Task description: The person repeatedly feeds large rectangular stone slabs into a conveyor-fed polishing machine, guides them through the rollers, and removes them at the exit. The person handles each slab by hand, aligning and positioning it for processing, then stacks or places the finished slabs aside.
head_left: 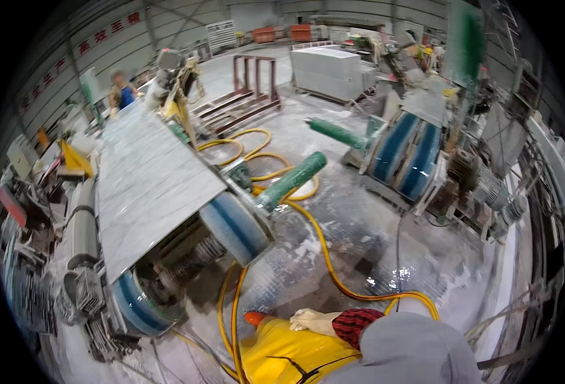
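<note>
My right hand [309, 321], in a cream-coloured glove below a red-and-black checked cuff, rests against the front of my yellow apron [289, 349]. Its fingers are curled in and I see no object in them. My left hand is outside the picture. A yellow hose [333, 276] curves along the wet floor just beyond my right hand. To the left, a large pale marble-patterned slab [151, 185] lies across a machine with blue-banded rollers [234, 227]. A green cylinder [293, 181] juts out from that machine's side.
Another machine with blue rollers [405, 157] stands at right, a green cylinder [335, 132] pointing from it. Farther off are a brown metal frame [255, 86] and a pale block stack [327, 70]. A person [122, 93] stands behind the slab. More hose [231, 307] lies near my feet.
</note>
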### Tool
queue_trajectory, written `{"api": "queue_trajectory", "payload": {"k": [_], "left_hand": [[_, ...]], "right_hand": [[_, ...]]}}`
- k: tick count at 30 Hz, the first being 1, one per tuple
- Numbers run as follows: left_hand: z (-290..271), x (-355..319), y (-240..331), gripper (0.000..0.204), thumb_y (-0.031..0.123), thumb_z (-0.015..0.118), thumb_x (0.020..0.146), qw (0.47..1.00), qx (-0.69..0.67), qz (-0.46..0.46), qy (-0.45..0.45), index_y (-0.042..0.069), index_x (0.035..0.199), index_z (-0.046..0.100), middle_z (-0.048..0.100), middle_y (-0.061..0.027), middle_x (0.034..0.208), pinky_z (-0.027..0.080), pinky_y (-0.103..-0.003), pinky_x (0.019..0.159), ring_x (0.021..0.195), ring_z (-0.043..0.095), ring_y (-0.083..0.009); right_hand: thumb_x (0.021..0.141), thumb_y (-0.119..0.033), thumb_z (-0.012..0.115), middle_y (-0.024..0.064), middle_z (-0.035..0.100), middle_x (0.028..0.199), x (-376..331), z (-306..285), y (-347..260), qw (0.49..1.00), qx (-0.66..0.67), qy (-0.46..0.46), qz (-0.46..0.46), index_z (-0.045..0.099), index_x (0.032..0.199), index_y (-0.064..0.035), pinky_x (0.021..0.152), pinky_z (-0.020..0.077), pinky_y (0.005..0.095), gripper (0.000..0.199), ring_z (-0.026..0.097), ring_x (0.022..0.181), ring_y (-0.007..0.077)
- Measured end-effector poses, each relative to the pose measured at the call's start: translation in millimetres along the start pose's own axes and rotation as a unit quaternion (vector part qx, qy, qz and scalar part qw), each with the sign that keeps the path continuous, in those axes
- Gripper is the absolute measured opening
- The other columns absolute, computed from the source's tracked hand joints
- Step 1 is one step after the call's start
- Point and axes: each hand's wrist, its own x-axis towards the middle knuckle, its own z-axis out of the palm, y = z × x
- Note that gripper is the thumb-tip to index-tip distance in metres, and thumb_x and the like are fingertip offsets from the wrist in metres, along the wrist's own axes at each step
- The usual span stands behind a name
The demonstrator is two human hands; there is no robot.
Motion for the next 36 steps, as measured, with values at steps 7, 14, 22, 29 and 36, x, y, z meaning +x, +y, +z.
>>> {"api": "queue_trajectory", "payload": {"k": [7, 14, 22, 29, 36], "left_hand": [[-5, 14, 22, 0.047, 0.044, 0.063, 0.092, 0.998, 0.011, 0.053, -0.012, 0.003, 0.112, 0.074, 0.074, -0.0193, 0.091, 0.055, -0.045, 0.083, 0.092, 0.072, -0.0338], [-27, 25, -12, 0.045, 0.041, 0.064, 0.092, 0.998, -0.033, 0.050, -0.006, 0.003, 0.115, 0.073, 0.074, -0.0182, 0.091, 0.055, -0.043, 0.084, 0.092, 0.072, -0.0319], [-63, 66, -32, 0.044, 0.038, 0.064, 0.093, 0.997, -0.079, -0.007, 0.005, 0.003, 0.118, 0.071, 0.074, -0.0169, 0.091, 0.054, -0.041, 0.085, 0.092, 0.071, -0.0297], [-43, 87, 14, 0.043, 0.036, 0.065, 0.094, 0.987, -0.135, -0.039, -0.081, 0.003, 0.121, 0.070, 0.074, -0.0157, 0.091, 0.054, -0.039, 0.086, 0.092, 0.071, -0.0278], [-83, 86, 14, 0.042, 0.034, 0.066, 0.094, 0.980, -0.177, -0.060, -0.064, 0.003, 0.124, 0.069, 0.074, -0.0145, 0.091, 0.053, -0.037, 0.087, 0.092, 0.070, -0.0259]], "right_hand": [[0.107, -0.026, 0.049, 0.0102, 0.074, 0.102, 60, -25, 15, 0.847, -0.174, -0.173, -0.472, 0.067, 0.106, -0.0040, 0.088, 0.0529, 0.0333, 0.029, 0.071, 0.087, 0.0219], [0.100, -0.041, 0.063, 0.0186, 0.072, 0.104, 115, 102, -99, 0.997, 0.017, -0.017, 0.071, 0.062, 0.117, 0.0014, 0.073, 0.0578, 0.0377, 0.046, 0.070, 0.079, 0.0272], [0.100, -0.041, 0.066, 0.0223, 0.055, 0.144, 254, 258, -243, 0.978, 0.202, -0.043, 0.016, 0.040, 0.150, 0.0008, 0.110, 0.0496, 0.0423, 0.069, 0.059, 0.127, 0.0311], [0.096, -0.020, 0.072, 0.0163, 0.059, 0.125, 351, 299, -277, 0.931, 0.349, 0.108, 0.004, 0.050, 0.132, 0.0001, 0.100, 0.0551, 0.0443, 0.047, 0.063, 0.114, 0.0319], [0.096, -0.009, 0.069, 0.0127, 0.065, 0.124, 350, 334, -292, 0.915, 0.356, 0.186, -0.042, 0.056, 0.130, -0.0024, 0.086, 0.0615, 0.0427, 0.037, 0.068, 0.110, 0.0279]]}}
